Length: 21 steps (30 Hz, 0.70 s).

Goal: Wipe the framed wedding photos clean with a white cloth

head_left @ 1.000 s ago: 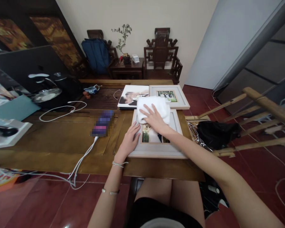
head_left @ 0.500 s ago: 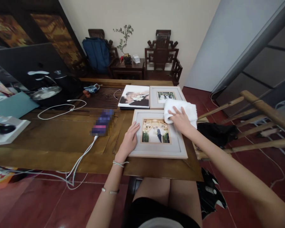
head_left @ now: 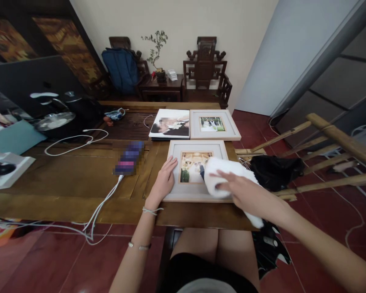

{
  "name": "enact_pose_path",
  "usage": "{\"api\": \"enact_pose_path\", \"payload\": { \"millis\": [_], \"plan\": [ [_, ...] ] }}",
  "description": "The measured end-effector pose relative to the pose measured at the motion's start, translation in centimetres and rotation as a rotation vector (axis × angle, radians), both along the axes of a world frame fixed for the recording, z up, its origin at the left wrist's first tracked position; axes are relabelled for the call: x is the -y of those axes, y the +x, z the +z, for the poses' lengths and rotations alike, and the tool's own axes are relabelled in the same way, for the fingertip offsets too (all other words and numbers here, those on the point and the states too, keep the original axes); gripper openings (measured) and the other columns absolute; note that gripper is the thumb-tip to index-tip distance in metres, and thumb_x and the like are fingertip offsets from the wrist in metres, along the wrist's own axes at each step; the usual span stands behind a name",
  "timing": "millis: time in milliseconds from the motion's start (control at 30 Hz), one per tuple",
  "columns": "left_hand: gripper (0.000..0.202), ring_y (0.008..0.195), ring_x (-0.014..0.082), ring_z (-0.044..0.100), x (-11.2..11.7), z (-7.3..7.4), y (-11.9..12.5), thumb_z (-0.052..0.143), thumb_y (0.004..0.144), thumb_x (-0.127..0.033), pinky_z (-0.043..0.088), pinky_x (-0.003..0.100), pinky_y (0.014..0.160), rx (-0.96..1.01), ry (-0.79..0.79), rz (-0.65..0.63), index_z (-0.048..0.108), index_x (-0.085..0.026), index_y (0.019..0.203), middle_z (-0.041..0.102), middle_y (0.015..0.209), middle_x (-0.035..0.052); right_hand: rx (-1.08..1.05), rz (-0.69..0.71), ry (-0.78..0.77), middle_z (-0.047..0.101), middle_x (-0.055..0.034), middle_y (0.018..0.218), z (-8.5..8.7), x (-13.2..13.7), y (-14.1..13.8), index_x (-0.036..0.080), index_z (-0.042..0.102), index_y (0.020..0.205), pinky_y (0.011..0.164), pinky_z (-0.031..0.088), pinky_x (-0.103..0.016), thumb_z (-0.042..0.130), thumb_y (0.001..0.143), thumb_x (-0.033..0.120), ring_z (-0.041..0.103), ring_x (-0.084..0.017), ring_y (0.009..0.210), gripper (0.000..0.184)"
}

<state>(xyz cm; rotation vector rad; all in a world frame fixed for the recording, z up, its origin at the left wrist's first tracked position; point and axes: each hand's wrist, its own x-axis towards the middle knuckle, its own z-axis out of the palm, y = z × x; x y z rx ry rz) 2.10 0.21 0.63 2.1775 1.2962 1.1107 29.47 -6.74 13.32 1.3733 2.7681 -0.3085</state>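
A picture frame [head_left: 198, 191] with a pale wooden border and a wedding photo lies flat near the table's right end. My left hand [head_left: 164, 179] holds its left edge, fingers together along the border. On the frame's right half, my right hand [head_left: 236, 185] presses a bunched white towel [head_left: 218, 167], gripping it with some blur. The towel covers the photo's right part and the frame's lower right corner, and its tail hangs past the table edge. Behind are a second picture frame [head_left: 228, 126] and a white-bordered portrait print [head_left: 171, 124].
On the wooden table [head_left: 79, 179] are a phone [head_left: 129, 158] with a white cable, a covered pan [head_left: 56, 122] and a kettle [head_left: 79, 106]. A bamboo rack [head_left: 338, 138] with a black bag [head_left: 274, 171] stands to the right. Dark wooden chairs [head_left: 205, 69] are behind.
My right hand has swept the towel from the frame's upper right corner down to its lower right side. The second frame behind is now uncovered. My left hand stays on the left edge.
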Motion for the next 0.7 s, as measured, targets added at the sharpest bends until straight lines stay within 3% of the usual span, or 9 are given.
{"api": "enact_pose_path", "payload": {
  "millis": [67, 167, 267, 333, 467, 700],
  "plan": [
    [0.045, 0.136, 0.0225, 0.037, 0.0, 0.0, 0.0, 0.035, 0.087, -0.008, 0.031, 0.052, 0.113, 0.005, 0.005, -0.004, 0.056, -0.016, 0.126, 0.056, 0.134, 0.0113, 0.004, -0.083, 0.143, 0.031, -0.0026, 0.152, -0.1, -2.6, -0.5, 0.021, 0.062, 0.118, 0.109, 0.031, -0.049, 0.036, 0.065, -0.008, 0.026, -0.026, 0.139, 0.065],
    [0.046, 0.136, 0.0219, 0.037, 0.0, 0.0, 0.0, 0.035, 0.086, -0.007, 0.031, 0.051, 0.113, 0.016, 0.006, -0.006, 0.057, -0.018, 0.125, 0.056, 0.134, 0.0101, 0.07, -0.145, 0.34, 0.019, -0.0043, 0.156, -1.8, -7.4, -1.7, 0.019, 0.063, 0.116, 0.111, 0.018, -0.062, 0.038, 0.073, -0.009, 0.008, -0.034, 0.142, 0.057],
    [0.045, 0.136, 0.0221, 0.037, 0.0, 0.1, -0.1, 0.036, 0.086, -0.008, 0.032, 0.051, 0.113, 0.022, -0.002, -0.013, 0.057, -0.017, 0.125, 0.055, 0.134, 0.011, 0.155, -0.093, 0.367, 0.023, -0.0095, 0.155, -4.3, -10.7, -2.9, 0.017, 0.065, 0.114, 0.109, 0.017, -0.064, 0.044, 0.08, -0.004, 0.012, -0.039, 0.141, 0.046],
    [0.045, 0.137, 0.022, 0.037, 0.0, 0.1, -0.1, 0.036, 0.086, -0.007, 0.032, 0.051, 0.113, 0.022, -0.006, -0.013, 0.057, -0.017, 0.125, 0.055, 0.134, 0.0107, 0.207, -0.07, 0.329, 0.027, -0.0146, 0.152, -5.6, -11.2, -3.5, 0.015, 0.063, 0.117, 0.107, 0.022, -0.064, 0.045, 0.084, 0.0, 0.02, -0.04, 0.138, 0.041],
    [0.045, 0.136, 0.0218, 0.038, 0.0, 0.0, 0.0, 0.036, 0.086, -0.006, 0.032, 0.051, 0.113, 0.019, 0.0, -0.005, 0.058, -0.018, 0.124, 0.056, 0.134, 0.0098, 0.259, -0.071, 0.276, 0.033, -0.0186, 0.149, -5.9, -8.0, -4.3, 0.015, 0.061, 0.121, 0.103, 0.028, -0.064, 0.043, 0.086, 0.004, 0.03, -0.043, 0.134, 0.041],
    [0.046, 0.136, 0.0215, 0.037, 0.0, -0.1, 0.1, 0.034, 0.086, -0.004, 0.032, 0.05, 0.113, -0.016, 0.017, 0.011, 0.056, -0.015, 0.126, 0.056, 0.134, 0.0117, 0.198, 0.138, -0.053, 0.035, -0.0178, 0.148, -2.3, 2.5, -4.7, 0.019, 0.059, 0.122, 0.093, 0.044, -0.059, 0.057, 0.074, 0.002, 0.039, -0.045, 0.127, 0.051]
  ]
}}
